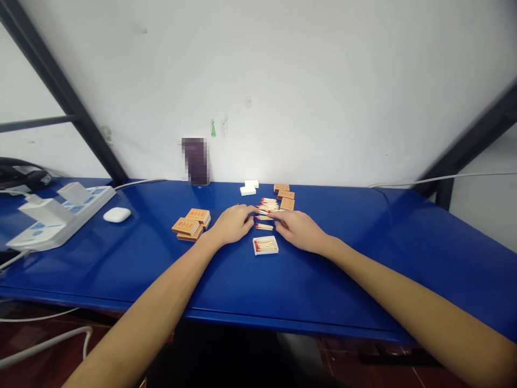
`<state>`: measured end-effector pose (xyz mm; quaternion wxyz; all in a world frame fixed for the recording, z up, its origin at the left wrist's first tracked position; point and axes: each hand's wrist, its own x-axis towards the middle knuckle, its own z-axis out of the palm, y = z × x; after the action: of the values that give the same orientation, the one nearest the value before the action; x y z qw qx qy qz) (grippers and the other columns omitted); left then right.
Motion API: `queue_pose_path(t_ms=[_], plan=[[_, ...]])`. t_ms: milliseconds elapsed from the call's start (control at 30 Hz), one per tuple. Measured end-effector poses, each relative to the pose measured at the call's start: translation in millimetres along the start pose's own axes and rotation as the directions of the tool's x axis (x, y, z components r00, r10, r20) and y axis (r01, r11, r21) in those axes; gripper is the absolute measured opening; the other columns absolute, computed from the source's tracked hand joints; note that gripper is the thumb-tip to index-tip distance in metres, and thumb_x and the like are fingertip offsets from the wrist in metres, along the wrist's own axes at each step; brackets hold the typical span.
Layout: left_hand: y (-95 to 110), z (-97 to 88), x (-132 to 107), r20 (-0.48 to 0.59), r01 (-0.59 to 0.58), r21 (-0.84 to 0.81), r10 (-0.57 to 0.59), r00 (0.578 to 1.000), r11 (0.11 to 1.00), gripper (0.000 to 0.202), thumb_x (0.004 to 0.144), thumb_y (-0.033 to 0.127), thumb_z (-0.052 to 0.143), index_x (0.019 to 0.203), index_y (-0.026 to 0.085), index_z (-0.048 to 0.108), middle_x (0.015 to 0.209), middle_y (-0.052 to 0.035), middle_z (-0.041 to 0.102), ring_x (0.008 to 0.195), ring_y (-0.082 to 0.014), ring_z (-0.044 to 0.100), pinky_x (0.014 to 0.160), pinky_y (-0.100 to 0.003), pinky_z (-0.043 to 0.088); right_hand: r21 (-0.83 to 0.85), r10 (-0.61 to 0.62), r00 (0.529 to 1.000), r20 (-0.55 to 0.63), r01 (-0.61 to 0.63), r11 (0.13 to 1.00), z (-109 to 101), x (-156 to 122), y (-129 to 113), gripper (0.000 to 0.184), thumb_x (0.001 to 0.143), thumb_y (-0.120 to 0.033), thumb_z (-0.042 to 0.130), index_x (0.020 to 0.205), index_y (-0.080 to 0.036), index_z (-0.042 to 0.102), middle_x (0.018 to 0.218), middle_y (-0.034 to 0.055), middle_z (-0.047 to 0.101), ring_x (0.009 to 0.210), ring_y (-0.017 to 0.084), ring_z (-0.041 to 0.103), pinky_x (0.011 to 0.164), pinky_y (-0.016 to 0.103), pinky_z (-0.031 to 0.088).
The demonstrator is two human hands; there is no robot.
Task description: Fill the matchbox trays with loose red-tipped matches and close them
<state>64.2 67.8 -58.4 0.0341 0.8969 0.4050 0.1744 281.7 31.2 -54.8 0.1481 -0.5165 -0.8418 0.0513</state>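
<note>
Loose red-headed matches (270, 203) lie in a pile on the blue table, all with their heads to the left. My left hand (233, 223) reaches them from the left, index finger stretched out at the match heads and thumb apart. From the right, my right hand (299, 230) touches the plain ends with its index finger, its thumb held away. Between the hands is a smaller row of matches (264, 227). Nearer me sits a white inner matchbox tray (277, 250) with several matches lying in it. Neither hand has anything visibly gripped.
Orange matchboxes (186, 226) are stacked left of my left hand. More matchbox sleeves (287, 204) lie behind my right hand. Two white trays (247, 191) rest near the wall. A white earphone case (117, 215) and a power strip (24, 242) with plugs occupy the left side.
</note>
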Motion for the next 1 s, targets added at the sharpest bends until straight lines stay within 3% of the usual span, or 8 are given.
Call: queue_pose_path(t_ms=[200,667,1000], plan=[[-0.5,0.3,-0.5,-0.008,-0.004,-0.014,0.004,1.000,1.000,0.034,0.091,0.020,0.043,0.119,0.019,0.061,0.104,-0.0072,0.068,0.093,-0.0218,0.063,0.088,-0.036,0.049,-0.014,-0.021,1.000,-0.018,0.020,1.000,2.5,0.4,1.9,0.039,0.094,-0.020,0.044,0.128,-0.019,0.063,0.116,0.0079,0.071,0.099,0.022,0.066,0.083,0.031,0.048],[1.1,-0.8,-0.5,0.000,-0.007,0.002,0.007,1.000,1.000,0.033,0.092,0.021,0.043,0.120,0.019,0.061,0.102,-0.0066,0.068,0.093,-0.0219,0.063,0.088,-0.036,0.049,-0.019,-0.005,1.000,-0.008,0.005,1.000,1.5,-0.1,1.4,0.043,0.093,-0.020,0.044,0.132,-0.020,0.060,0.099,0.0069,0.074,0.089,0.020,0.067,0.079,0.029,0.046],[2.2,-1.2,-1.0,0.010,-0.012,-0.011,0.012,1.000,1.000,0.030,0.092,0.020,0.041,0.112,0.020,0.063,0.102,-0.0062,0.069,0.094,-0.0225,0.063,0.086,-0.036,0.049,-0.018,-0.003,1.000,-0.007,0.003,1.000,2.0,-0.6,1.7,0.040,0.093,-0.021,0.043,0.128,-0.019,0.063,0.104,0.0076,0.074,0.090,0.021,0.067,0.081,0.030,0.046]])
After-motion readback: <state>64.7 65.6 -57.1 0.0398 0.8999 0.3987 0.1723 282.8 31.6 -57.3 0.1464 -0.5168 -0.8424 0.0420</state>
